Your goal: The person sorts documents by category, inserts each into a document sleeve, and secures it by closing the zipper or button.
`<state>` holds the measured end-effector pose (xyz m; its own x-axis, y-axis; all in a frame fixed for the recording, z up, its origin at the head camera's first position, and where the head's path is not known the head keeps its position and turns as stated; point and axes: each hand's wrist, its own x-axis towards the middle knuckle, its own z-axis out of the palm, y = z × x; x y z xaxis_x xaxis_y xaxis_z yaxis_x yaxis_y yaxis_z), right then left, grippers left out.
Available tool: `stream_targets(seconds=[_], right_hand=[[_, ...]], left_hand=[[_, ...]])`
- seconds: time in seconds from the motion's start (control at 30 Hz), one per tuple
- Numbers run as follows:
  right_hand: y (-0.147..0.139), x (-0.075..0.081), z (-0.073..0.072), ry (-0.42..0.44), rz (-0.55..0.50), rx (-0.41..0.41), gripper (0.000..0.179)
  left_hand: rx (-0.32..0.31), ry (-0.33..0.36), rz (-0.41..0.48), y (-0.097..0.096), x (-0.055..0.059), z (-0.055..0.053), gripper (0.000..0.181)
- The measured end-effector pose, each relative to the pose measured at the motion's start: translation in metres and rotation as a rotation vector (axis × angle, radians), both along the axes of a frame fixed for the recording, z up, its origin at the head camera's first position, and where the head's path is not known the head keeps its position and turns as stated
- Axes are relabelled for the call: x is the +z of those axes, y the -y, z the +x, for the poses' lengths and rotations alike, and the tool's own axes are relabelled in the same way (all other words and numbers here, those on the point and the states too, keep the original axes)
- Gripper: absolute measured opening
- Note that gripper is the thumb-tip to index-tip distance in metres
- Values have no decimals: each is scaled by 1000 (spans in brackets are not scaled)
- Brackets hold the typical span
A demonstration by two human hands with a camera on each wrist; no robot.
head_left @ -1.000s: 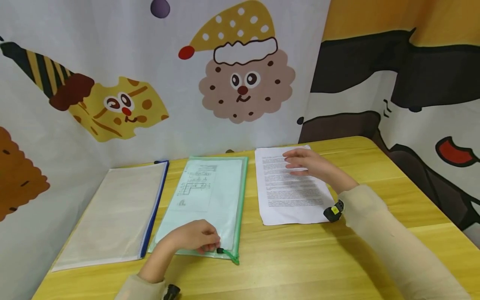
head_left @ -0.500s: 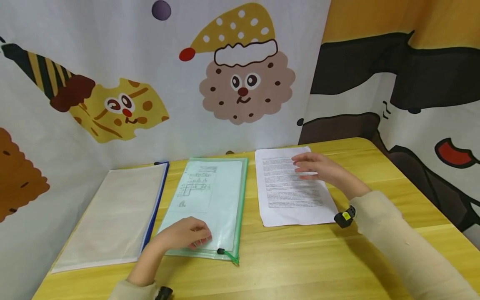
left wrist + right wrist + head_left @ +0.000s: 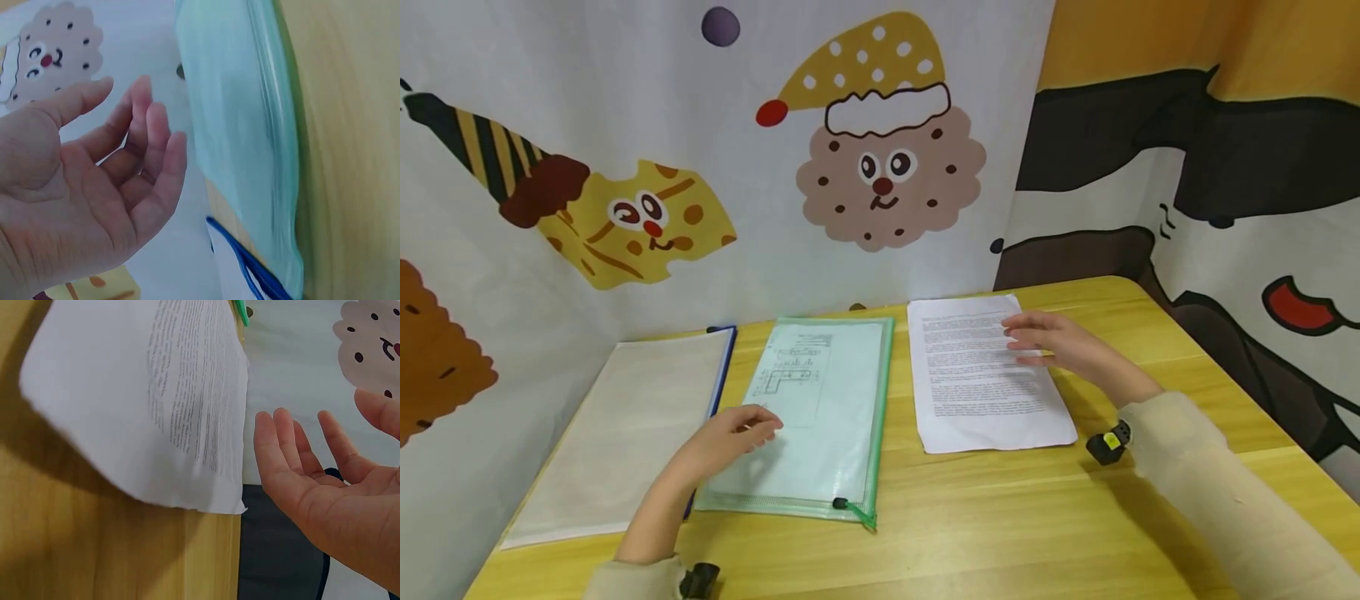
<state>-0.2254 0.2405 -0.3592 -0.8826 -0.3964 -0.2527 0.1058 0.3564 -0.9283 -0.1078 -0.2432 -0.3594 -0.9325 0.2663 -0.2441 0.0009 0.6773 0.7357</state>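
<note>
A green zip file pouch [image 3: 842, 417] with a printed drawing inside lies in the middle of the table, its zipper pull [image 3: 854, 510] at the near right corner. My left hand [image 3: 730, 440] hovers over the pouch's left part, fingers loosely bent and holding nothing; the left wrist view shows the same hand [image 3: 106, 181] with a gap between thumb and fingers. To the right lies a stack of printed paper [image 3: 985, 392]. Above its right side hangs my right hand [image 3: 1063, 346], fingers spread and holding nothing. In the right wrist view, the hand [image 3: 331, 481] is apart from the paper [image 3: 137, 394].
A whitish zip pouch with a blue edge [image 3: 625, 433] lies at the table's left. The wooden table [image 3: 985, 525] meets a curtain [image 3: 760, 275] with cartoon prints along its back and left. Each wrist wears a small black camera.
My left hand has left the green pouch's zipper pull and moved left and up across the pouch. My right hand has drifted right over the paper. The pouches and paper stay put.
</note>
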Motion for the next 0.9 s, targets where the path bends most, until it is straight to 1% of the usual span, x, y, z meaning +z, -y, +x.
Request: stream_targets(seconds=[0.13, 0.2, 0.33, 0.4, 0.5, 0.6, 0.8, 0.9], right_hand=[[-4, -3, 0, 3, 8, -7, 58], [-5, -5, 0, 8, 8, -12, 58], [-9, -8, 1, 13, 3, -15, 58], [-11, -9, 2, 14, -3, -12, 59], [-13, -10, 2, 13, -11, -8, 60], [-15, -11, 3, 11, -11, -7, 59], [-18, -13, 3, 4, 7, -4, 55], [-20, -14, 3, 5, 11, -6, 56]], left_hand=[[93, -66, -48, 14, -2, -2, 33], [137, -86, -61, 22, -4, -3, 35], [234, -101, -56, 36, -8, -4, 41], [276, -97, -49, 42, -11, -4, 43], [328, -59, -37, 49, -17, -4, 46], [358, 1, -34, 56, -21, -4, 51], [403, 112, -161, 64, -23, -4, 66], [415, 138, -192, 66, -25, -3, 72]])
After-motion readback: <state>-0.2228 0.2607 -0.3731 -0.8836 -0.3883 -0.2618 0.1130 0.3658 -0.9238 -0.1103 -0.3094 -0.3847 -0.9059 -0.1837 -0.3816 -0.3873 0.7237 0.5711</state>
